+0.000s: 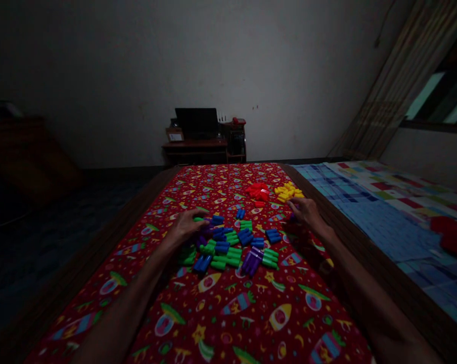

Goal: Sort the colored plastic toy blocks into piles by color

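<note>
A heap of small plastic blocks in blue, green and purple (232,245) lies in the middle of a red cloth printed with rockets (228,313). My left hand (185,225) rests at the heap's left edge, fingers curled on a green block (198,219). My right hand (306,211) reaches to the right, its fingers bent just below a pile of yellow blocks (288,192); whether it holds one is hidden. A pile of red blocks (259,192) sits beside the yellow one.
The cloth covers a long wooden-edged surface (365,242). A checkered blue mattress (395,212) with a red object (454,235) lies on the right. A desk with a dark screen (203,134) stands at the far wall. The room is dim.
</note>
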`<control>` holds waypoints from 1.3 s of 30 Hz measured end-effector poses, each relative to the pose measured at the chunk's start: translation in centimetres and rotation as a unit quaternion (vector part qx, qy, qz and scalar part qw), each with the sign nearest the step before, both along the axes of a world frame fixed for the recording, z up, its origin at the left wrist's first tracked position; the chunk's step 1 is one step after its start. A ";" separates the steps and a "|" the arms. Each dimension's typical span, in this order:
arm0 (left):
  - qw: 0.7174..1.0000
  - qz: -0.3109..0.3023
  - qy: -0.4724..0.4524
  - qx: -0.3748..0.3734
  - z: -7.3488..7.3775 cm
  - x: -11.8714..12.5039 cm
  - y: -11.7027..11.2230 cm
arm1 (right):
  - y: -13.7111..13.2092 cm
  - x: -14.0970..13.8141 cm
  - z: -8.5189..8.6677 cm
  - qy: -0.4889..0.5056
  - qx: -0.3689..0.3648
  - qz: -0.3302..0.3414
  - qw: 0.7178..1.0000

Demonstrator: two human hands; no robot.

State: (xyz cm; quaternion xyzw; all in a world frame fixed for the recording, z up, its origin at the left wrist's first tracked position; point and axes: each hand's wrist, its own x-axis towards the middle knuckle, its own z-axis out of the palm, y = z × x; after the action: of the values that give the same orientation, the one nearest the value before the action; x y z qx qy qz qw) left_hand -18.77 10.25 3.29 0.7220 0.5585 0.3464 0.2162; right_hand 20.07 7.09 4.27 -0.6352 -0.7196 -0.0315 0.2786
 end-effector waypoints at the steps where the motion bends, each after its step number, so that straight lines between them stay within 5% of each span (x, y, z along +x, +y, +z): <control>1: 1.000 0.009 -0.008 0.004 0.3 0.0 0.0 | -0.2 -1.4 0.1 0.022 0.006 0.048 0.999; 5: 1.000 -0.009 -0.022 0.009 1.5 1.5 -1.2 | -2.2 -7.9 -0.6 0.092 0.022 0.252 0.963; 9: 0.994 -0.095 -0.047 0.011 2.5 4.6 -4.0 | -4.1 -12.1 -1.4 0.126 0.020 0.338 0.932; 12: 0.992 -0.115 -0.054 0.013 2.4 6.1 -5.2 | -4.2 -12.1 -1.7 0.120 -0.034 0.329 0.936; 18: 0.993 -0.050 -0.102 -0.030 0.9 6.1 -4.2 | -3.4 -9.7 -1.9 0.093 -0.089 0.286 0.949; 25: 0.985 -0.152 -0.084 -0.005 1.4 7.3 -5.6 | -4.1 -11.2 -0.6 0.204 -0.099 0.304 0.925; 30: 0.991 -0.122 -0.056 -0.001 1.0 5.8 -4.2 | -2.1 -7.5 0.7 0.198 -0.090 0.221 0.951; 34: 0.991 -0.132 -0.024 0.001 0.2 4.3 -2.5 | -0.4 -1.3 1.5 0.070 -0.055 0.068 0.994; 39: 0.994 -0.093 0.031 0.041 -0.7 2.5 -0.9 | 0.1 5.5 1.7 -0.019 -0.158 0.020 0.987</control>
State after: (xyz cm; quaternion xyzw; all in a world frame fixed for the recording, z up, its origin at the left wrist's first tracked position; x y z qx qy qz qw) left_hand -16.22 9.30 2.57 0.7895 0.4809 0.3247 0.2001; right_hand 25.60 7.21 6.01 -0.6561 -0.7333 0.0757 0.1615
